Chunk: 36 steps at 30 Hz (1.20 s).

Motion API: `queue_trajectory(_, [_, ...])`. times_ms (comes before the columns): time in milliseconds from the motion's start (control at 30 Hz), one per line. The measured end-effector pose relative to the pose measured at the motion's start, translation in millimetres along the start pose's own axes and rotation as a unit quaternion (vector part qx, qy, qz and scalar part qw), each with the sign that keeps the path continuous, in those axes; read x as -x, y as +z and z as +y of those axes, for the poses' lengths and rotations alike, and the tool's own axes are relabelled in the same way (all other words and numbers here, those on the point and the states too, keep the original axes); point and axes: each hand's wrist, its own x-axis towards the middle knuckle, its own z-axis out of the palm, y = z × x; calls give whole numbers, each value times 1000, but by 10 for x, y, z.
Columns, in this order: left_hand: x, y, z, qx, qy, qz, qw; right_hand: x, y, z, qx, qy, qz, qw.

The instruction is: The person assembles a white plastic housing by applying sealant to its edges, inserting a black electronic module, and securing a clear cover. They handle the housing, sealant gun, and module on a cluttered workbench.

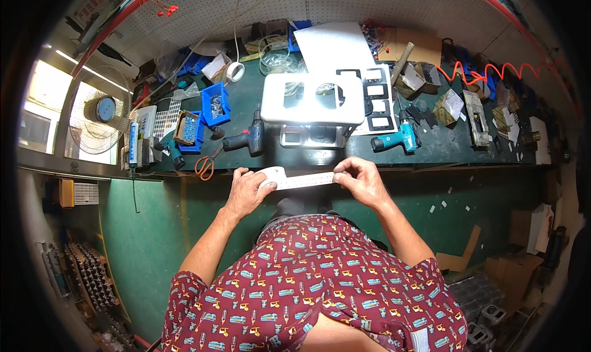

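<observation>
My left hand grips a small white roll of tape just off the bench's near edge. From it a white strip with rows of faint marks stretches level to the right. Its free end is pinched between the thumb and fingers of my right hand. Beyond the strip, a white rectangular housing with cut-out openings stands on the bench, brightly lit from above. Orange-handled scissors lie at the bench edge, near my left hand.
A dark drill lies left of the housing, a teal drill right of it. Blue bins hold small hardware. Behind are a white sheet with black frames and a hammer. A fan stands far left.
</observation>
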Motion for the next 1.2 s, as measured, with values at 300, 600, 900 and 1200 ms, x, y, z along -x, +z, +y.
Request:
queue_trajectory(300, [-197,-15,-136,34,-87,133,987,84,266,415,-158,48,90,982])
queue_trajectory(600, [-1420,-425,-1879,-110,-55,216,969,26,423,907,-281,184,185,924])
queue_trajectory(900, [-2230,146,-2038,420,9,-208,883,-886,1494,739,-477,102,175,855])
queue_trajectory(1200, [-2680,207,-1998,453,-188,-408,770,-1467,1910,1172,-453,84,375,804])
